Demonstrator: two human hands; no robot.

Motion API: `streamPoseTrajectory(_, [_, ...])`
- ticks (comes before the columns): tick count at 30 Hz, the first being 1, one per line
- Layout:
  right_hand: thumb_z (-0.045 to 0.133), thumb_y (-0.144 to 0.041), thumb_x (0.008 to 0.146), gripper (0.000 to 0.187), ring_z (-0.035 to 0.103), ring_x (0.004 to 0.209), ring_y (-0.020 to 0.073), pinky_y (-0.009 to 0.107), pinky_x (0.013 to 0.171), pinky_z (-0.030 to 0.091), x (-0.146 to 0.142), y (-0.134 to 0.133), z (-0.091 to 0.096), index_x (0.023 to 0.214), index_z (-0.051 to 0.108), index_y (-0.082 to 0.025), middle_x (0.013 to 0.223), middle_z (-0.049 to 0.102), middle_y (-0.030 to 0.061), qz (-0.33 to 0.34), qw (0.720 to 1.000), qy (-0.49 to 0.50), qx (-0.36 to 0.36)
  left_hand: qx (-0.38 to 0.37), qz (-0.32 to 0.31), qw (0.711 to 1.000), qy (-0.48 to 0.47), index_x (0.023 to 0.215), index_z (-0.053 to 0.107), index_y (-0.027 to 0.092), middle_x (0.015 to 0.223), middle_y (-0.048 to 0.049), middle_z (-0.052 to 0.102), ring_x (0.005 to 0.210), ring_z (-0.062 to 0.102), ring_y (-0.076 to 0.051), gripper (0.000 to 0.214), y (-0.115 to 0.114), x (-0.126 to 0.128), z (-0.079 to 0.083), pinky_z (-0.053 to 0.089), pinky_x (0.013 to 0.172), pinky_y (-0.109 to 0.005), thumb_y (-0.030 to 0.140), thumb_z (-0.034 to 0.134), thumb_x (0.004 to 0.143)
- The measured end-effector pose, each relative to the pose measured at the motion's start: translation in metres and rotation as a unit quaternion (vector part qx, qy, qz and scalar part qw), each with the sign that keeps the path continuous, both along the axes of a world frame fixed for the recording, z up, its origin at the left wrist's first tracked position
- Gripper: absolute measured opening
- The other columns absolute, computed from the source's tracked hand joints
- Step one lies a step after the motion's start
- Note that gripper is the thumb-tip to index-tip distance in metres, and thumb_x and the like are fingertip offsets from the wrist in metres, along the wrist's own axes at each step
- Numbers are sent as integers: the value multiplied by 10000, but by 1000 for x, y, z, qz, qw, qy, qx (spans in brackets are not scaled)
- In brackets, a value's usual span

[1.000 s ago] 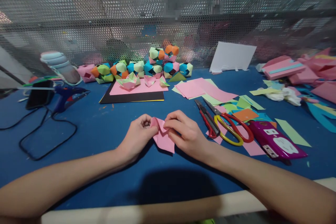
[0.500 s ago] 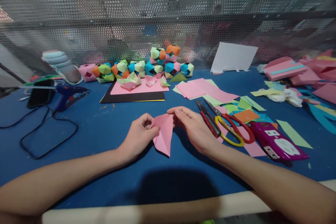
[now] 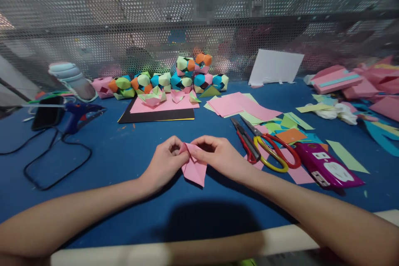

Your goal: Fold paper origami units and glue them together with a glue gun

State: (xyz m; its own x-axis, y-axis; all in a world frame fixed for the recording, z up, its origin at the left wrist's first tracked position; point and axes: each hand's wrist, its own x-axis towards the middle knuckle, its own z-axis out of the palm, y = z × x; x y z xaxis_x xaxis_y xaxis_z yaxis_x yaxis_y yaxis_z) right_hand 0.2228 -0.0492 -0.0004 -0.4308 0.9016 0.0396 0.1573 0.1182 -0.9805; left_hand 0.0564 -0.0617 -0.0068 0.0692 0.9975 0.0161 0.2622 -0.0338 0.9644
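The left hand (image 3: pixel 166 162) has the folded pink paper (image 3: pixel 193 173) pinched at its left side, front and centre on the desk (image 3: pixel 121 156), probably steadying it against the right hand (image 3: pixel 220 157), which grips the upper flap. Can't tell what's inside the lidded bottle (image 3: pixel 73 81) or purple packet (image 3: pixel 329 166), tbh.

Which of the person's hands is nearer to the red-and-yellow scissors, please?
The right. The right hand is just left of the scissors, with the red cutter between them; the left hand is farther left, beyond the folded pink paper.
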Motion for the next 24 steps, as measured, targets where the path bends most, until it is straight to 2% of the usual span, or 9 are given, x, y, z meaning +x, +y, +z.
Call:
streamPoseTrajectory(11, [644, -375, 763, 249, 591, 718, 140, 249, 629, 442, -1, 1, -3, 844, 712, -149, 802, 704, 39, -35, 999, -17, 17, -11, -14, 1000, -16, 660, 501, 162, 602, 67, 479, 566, 433, -74, 185, -2, 1, 4, 336, 511, -188, 275, 646, 679])
streamPoseTrajectory(24, [646, -278, 713, 128, 556, 630, 118, 230, 561, 411, -2, -2, -4, 687, 668, -155, 680, 654, 7, -71, 997, -11, 17, -26, -18, 999, -26, 647, 519, 159, 586, 66, 477, 555, 418, -72, 209, -7, 4, 8, 331, 507, -185, 291, 681, 663])
